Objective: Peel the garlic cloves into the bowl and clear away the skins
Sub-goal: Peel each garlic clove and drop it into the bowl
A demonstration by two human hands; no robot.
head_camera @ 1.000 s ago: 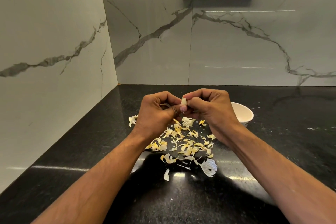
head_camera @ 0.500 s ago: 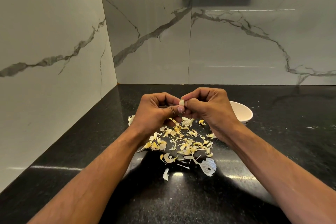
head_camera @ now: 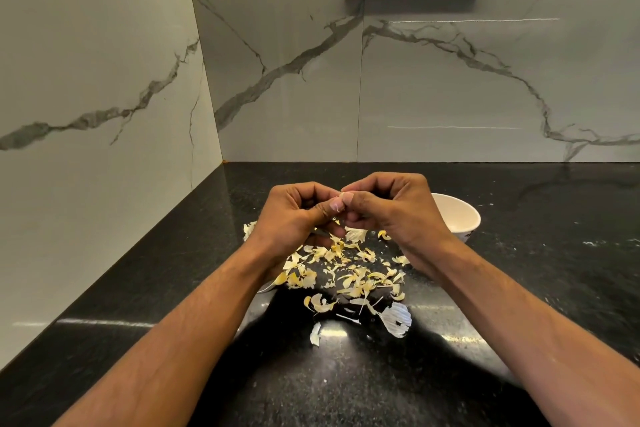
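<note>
Over the black counter [head_camera: 519, 288], both hands pinch a pale garlic clove [head_camera: 341, 197].

Garlic skins [head_camera: 346, 274] litter the bench [head_camera: 519, 288] centre; the bowl [head_camera: 460, 218] stands just right of them. Walls [head_camera: 104, 80] close the left and far sides. Bare bench lies right and near.

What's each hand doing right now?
Left hand: closed, pinching the garlic clove.
Right hand: closed, pinching the same clove.
</note>
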